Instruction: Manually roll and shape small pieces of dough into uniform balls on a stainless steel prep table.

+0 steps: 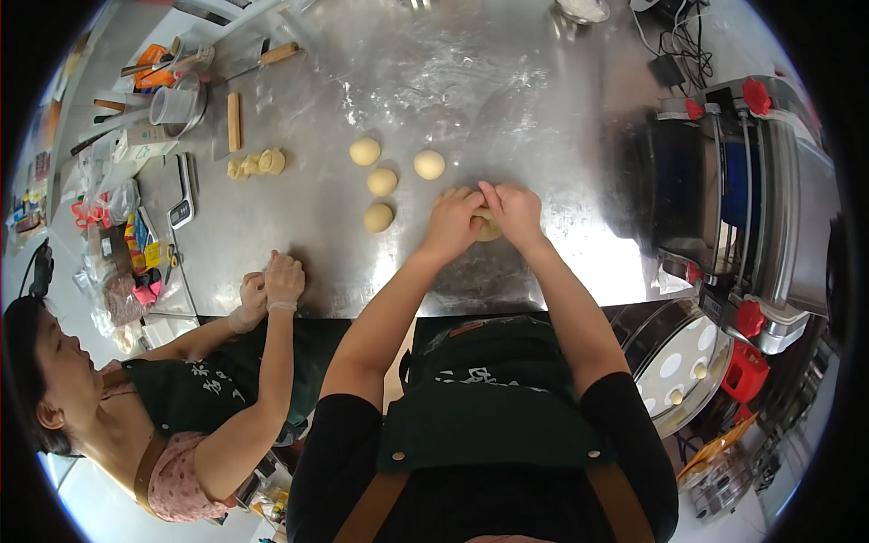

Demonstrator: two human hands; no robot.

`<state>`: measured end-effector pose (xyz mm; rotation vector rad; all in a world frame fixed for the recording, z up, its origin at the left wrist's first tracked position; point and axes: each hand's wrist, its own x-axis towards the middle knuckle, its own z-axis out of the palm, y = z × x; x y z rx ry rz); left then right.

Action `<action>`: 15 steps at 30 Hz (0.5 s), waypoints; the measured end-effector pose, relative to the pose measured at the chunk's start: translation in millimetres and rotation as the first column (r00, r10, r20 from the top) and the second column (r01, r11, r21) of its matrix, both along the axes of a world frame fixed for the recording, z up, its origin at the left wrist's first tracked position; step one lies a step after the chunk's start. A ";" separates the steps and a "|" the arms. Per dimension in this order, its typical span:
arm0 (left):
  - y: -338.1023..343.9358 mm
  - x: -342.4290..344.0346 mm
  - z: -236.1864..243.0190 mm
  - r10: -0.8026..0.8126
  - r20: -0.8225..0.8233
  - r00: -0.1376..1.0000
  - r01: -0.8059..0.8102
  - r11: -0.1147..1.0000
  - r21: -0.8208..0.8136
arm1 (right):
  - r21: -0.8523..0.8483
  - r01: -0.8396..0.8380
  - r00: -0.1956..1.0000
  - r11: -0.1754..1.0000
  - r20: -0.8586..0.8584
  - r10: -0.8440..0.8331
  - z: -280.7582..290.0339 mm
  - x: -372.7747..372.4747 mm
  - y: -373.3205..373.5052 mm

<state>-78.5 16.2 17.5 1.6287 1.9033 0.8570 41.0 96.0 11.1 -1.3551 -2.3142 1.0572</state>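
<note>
Both my hands are closed round one piece of pale yellow dough (pixel 490 230) on the steel worktop, near its front edge. My left hand (pixel 455 220) grips the dough from the left, its fingers curled over the top. From the other side my right hand (pixel 513 213) presses in with its thumb. The dough's far part is hidden under my fingers. Just left and beyond lie several smooth round dough balls, among them one dough ball (pixel 429 164) closest to my hands and another dough ball (pixel 377 217) nearer the front edge.
Flour (pixel 453 86) dusts the steel worktop (pixel 561 127). Left are lumpy dough pieces (pixel 258 164), a wooden stick (pixel 233 122) and a scale (pixel 182 192). A co-worker's gloved hands (pixel 274 282) meet at the worktop's edge. A large machine (pixel 742 199) stands right, above a round tray (pixel 679 366) with dough balls.
</note>
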 end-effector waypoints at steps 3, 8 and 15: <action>-2.2 -2.8 -4.1 -0.005 0.050 0.999 0.005 1.000 -0.001 | 0.199 0.031 0.991 0.979 -0.130 -0.005 -15.4 -12.3 0.8; -12.5 -1.1 -7.1 0.167 0.117 0.979 -0.164 0.986 -0.030 | 0.401 0.264 0.954 0.877 -0.240 -0.178 -23.8 -19.5 -14.6; -18.4 9.9 -6.7 0.247 -0.002 0.969 -0.247 0.969 0.020 | 0.507 0.069 0.997 0.859 -0.064 -0.043 -21.5 -22.0 -8.5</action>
